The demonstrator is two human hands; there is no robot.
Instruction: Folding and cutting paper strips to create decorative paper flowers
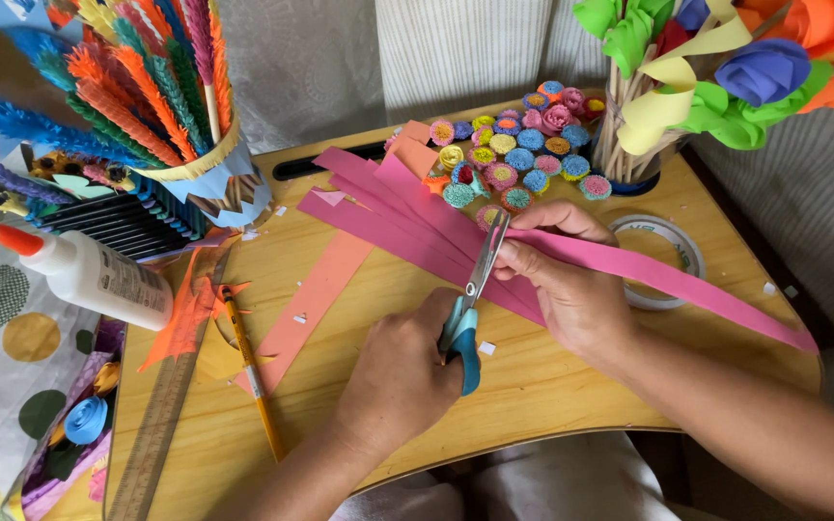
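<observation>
Both forearms were bare to the frame edge; no sleeves showed. The left hand (pixel 400 371) and right hand (pixel 571 289) carried no rings, watch or bracelets (wrists plainly in view). Fingernails were short and unpainted where visible. Pale grey-white cloth covered the lap at the bottom edge; the garment type could not be told.

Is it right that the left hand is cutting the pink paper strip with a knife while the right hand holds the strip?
Not quite. The head view shows the left hand cutting with scissors that have blue handles, not a knife. The rest is right: the right hand holds the pink paper strip on the wooden table.
</observation>
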